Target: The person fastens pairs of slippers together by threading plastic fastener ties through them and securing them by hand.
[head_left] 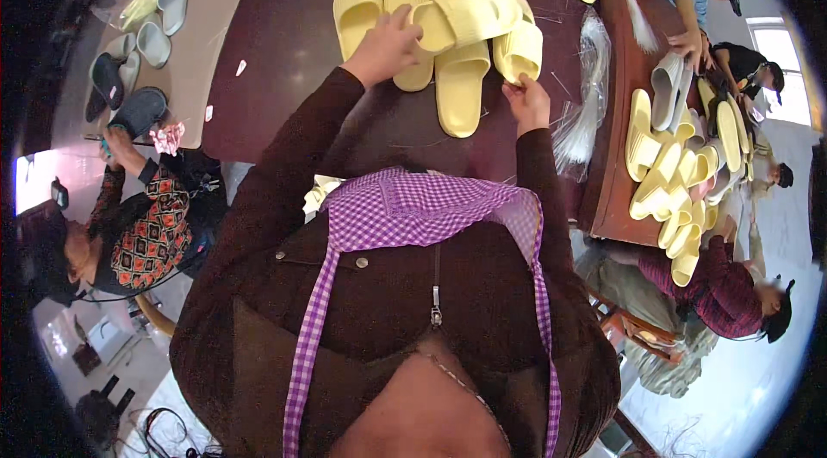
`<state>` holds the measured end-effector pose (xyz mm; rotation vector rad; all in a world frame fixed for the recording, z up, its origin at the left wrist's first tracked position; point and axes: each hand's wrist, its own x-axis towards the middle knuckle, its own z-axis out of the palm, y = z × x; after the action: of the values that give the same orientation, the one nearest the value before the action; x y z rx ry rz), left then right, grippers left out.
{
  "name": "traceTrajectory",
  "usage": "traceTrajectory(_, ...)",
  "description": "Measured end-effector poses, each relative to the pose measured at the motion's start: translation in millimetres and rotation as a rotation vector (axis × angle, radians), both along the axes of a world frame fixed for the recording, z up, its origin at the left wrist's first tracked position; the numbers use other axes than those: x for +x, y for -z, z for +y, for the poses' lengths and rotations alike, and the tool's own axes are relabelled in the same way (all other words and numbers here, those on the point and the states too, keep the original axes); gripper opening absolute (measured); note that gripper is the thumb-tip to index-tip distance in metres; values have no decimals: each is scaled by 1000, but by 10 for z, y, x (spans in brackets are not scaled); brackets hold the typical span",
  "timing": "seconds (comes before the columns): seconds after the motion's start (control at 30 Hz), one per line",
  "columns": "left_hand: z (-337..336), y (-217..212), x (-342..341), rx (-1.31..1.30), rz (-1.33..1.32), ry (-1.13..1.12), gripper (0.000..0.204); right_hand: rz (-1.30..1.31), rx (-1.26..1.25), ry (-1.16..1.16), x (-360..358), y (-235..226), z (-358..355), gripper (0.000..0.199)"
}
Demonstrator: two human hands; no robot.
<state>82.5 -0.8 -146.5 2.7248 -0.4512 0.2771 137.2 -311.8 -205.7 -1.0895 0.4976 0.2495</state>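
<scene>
Several yellow slippers lie in a loose pile on the dark red table in front of me. My left hand rests over a ribbed yellow slipper left of the pile's middle, fingers apart and slightly bent. Its fingertips come close to the heel end of another slipper lying across the top. At the pile's right side, my right hand pinches the near end of a yellow slipper. Between my hands one slipper points its heel toward me. Farther left lies another yellow slipper.
A bundle of clear plastic strips lies right of my right hand. Beyond it, a brown table carries many yellow and grey slippers, with people around it. At left, a person holds a dark slipper by a beige table.
</scene>
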Motion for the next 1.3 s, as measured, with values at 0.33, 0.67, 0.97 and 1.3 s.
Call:
traceTrajectory(0.33,697,-288,-241,-281,-118,-241,40,-27,-130,-254,-413,154,230,22)
traceTrajectory(0.67,855,-333,-722,-28,-246,-149,30,-471,-628,-394,-559,-673,858,26)
traceTrajectory(0.97,709,-540,-942,172,-51,136,22,-330,-471,-943,-608,-1026,563,28)
traceTrajectory(1.3,655,-303,-768,224,-192,-51,21,-129,-296,-658,-1090,-596,855,22)
